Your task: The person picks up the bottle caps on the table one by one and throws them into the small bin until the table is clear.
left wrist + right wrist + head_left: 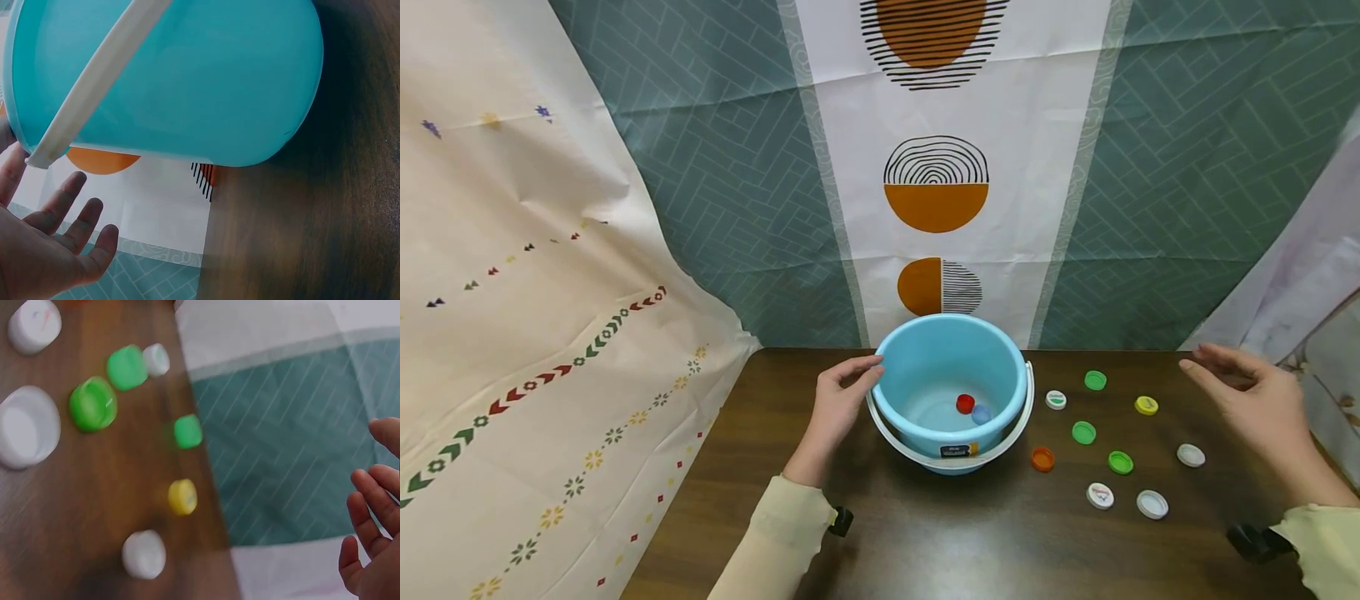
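Head view: light blue bucket (951, 350) upright toward the back of the dark wooden bench (925, 542), label (958, 450) on its near side. White handle (95, 81) slung low round the front. On the bucket's floor, close together: red cap (965, 404) and pale blue cap (981, 414).

Left hand (844, 396) at the bucket's left rim. Left wrist view puts thumb and index finger by the handle's end, other three fingers spread in the air. Left grip apart; cannot tell how firmly the tips touch the rim.

Right hand (1255, 396) raised over the bench's right end, grip apart, fingers loosely bent.

Nine caps scattered on the bench between bucket and right hand. Nearest the bucket: white cap with green print (1056, 400) and orange cap (1042, 459). Farther right: two green caps, one at the back (1095, 380), one mid-bench (1083, 432); lime-green cap (1121, 462); yellow cap (1146, 405). Toward the front: white cap with red print (1100, 496), large white cap (1152, 504) hollow side up. Plain white cap (1191, 455) farthest right. Right wrist view blurs these.

Cream sleeves (782, 533) on both arms. Teal-and-white cloth (711, 167) hangs behind; cream embroidered cloth (542, 275) at left.
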`<state>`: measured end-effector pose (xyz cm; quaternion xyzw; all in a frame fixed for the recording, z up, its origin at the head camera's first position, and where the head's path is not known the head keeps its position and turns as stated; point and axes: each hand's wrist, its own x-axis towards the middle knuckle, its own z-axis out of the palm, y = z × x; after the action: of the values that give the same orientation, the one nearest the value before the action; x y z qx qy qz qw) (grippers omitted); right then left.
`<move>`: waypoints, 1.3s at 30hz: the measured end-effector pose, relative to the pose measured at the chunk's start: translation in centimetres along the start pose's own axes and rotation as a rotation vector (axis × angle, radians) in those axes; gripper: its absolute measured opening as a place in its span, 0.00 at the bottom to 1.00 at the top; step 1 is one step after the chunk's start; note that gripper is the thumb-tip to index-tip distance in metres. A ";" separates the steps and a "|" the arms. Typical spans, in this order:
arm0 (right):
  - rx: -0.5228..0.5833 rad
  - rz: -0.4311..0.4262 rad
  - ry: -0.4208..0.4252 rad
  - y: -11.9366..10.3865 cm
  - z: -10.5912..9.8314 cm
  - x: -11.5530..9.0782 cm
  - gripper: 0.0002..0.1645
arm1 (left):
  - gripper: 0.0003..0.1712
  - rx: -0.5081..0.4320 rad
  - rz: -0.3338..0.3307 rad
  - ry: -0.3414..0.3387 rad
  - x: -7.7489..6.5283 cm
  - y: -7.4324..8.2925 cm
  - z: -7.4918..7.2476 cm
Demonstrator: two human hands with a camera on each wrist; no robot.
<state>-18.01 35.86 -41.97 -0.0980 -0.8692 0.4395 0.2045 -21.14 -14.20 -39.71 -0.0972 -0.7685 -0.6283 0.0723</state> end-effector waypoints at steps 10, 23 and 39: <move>-0.209 0.046 -0.110 6.6 -1.1 -1.6 0.43 | 0.17 0.000 -0.001 0.001 0.0 -0.2 0.0; -0.345 0.017 -0.302 9.9 -0.1 -2.5 0.43 | 0.17 -0.017 -0.006 0.002 0.1 -0.3 0.0; -0.424 -0.021 -0.381 11.0 0.9 -2.6 0.47 | 0.17 -0.010 -0.020 -0.015 0.0 -0.1 -0.2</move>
<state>-16.23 40.83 -51.97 -0.0451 -0.9654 0.2562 0.0172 -21.16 -14.44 -39.75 -0.0947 -0.7669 -0.6319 0.0598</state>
